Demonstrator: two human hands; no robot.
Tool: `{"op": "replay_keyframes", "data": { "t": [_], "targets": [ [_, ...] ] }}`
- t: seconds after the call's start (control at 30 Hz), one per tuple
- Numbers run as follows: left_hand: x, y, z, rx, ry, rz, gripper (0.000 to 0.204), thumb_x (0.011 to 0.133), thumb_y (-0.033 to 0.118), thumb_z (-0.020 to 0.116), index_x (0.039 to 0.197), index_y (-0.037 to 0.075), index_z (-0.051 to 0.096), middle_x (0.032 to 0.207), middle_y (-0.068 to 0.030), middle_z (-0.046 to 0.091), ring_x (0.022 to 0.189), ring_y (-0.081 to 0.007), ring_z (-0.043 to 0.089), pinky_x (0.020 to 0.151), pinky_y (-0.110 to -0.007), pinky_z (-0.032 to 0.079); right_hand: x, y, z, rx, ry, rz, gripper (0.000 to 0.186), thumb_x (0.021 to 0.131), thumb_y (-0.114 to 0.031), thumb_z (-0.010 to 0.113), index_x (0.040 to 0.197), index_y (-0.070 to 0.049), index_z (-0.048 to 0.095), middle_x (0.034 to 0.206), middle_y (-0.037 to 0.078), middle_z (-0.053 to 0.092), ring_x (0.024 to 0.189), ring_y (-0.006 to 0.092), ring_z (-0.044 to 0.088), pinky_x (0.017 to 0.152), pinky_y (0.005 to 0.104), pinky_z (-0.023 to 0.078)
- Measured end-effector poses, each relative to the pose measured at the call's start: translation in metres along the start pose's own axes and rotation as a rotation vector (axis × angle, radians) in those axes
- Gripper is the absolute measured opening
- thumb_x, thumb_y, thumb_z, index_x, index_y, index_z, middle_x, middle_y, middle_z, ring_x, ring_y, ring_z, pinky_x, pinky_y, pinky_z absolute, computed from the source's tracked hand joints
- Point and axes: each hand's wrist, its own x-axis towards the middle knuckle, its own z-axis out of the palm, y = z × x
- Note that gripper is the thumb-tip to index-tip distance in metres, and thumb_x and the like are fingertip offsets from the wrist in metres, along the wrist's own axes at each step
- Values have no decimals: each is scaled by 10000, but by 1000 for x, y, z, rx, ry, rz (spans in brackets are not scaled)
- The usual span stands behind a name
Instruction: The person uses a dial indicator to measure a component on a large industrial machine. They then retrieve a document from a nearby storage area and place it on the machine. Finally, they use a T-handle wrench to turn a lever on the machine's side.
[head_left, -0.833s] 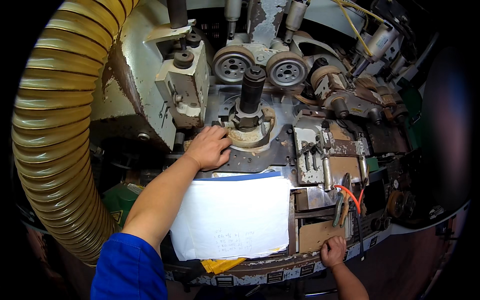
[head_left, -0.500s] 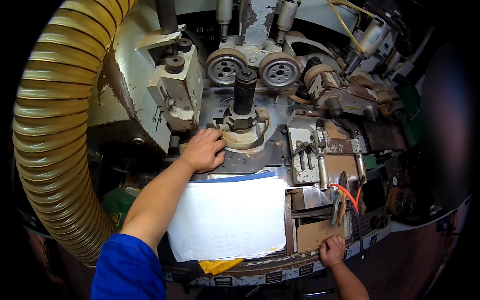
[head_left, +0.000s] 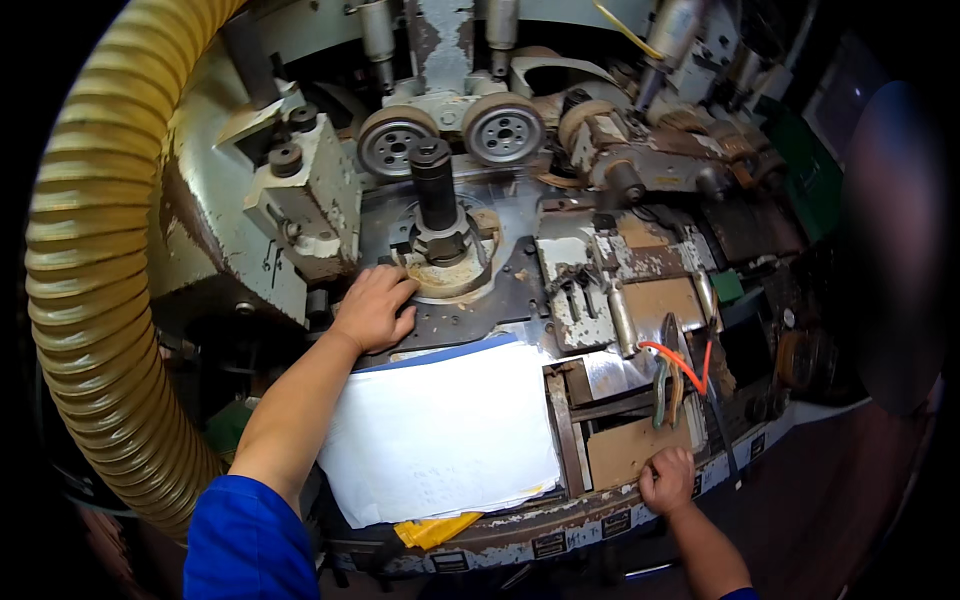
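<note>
My left hand (head_left: 375,310) lies palm down on the dark metal plate (head_left: 455,326) of a machine. Its fingertips reach to the rim of the ring around the upright black spindle (head_left: 435,190), with the thumb held apart. A stack of white paper sheets (head_left: 440,430), with a blue edge beneath, lies just in front of that hand. At the machine's front edge, my right hand (head_left: 668,480) rests with its fingers curled in, against the corner of a brown board (head_left: 625,455). I see nothing held in either hand. Pliers (head_left: 667,380) lie a little beyond the right hand.
A ribbed yellow hose (head_left: 95,280) curves down the left side. Two wheels (head_left: 503,130) stand behind the spindle. An orange-and-black cord (head_left: 685,372) crosses beside the pliers. Something yellow (head_left: 437,530) sticks out under the papers. A worn metal fixture (head_left: 580,285) sits right of the plate.
The head view has shifted and tilted slightly, so the machine appears farther left. Both hands stay at about the same places on the machine.
</note>
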Motion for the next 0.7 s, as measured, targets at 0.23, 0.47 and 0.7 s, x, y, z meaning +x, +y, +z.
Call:
{"op": "replay_keyframes", "data": {
  "t": [0.23, 0.47, 0.7],
  "targets": [
    [48, 40, -25, 86, 284, -26, 590, 807, 238, 781, 1324, 37, 579, 1281, -168, 616, 1219, -365, 566, 1020, -455, 460, 1, 4, 3, 24, 27, 34, 164, 744, -221, 701, 707, -97, 600, 819, 111, 568, 858, 351, 553, 800, 481, 425],
    [207, 10, -44, -217, 481, -829, 594, 770, 434, 846, 1134, -6, 683, 1075, -207, 708, 995, -357, 669, 908, -425, 512, -1, 7, -2, 53, 54, 47, 158, 735, -219, 710, 694, -101, 613, 817, 99, 568, 862, 340, 554, 806, 468, 437],
    [199, -42, -51, -752, 140, -343, 87, 820, 85, 747, 880, 39, 705, 886, 5, 678, 815, -88, 590, 778, -260, 475, -3, 12, -2, 75, 103, 47, 144, 729, -213, 712, 693, -107, 622, 808, 96, 570, 857, 336, 562, 791, 467, 446]
  ]
}}
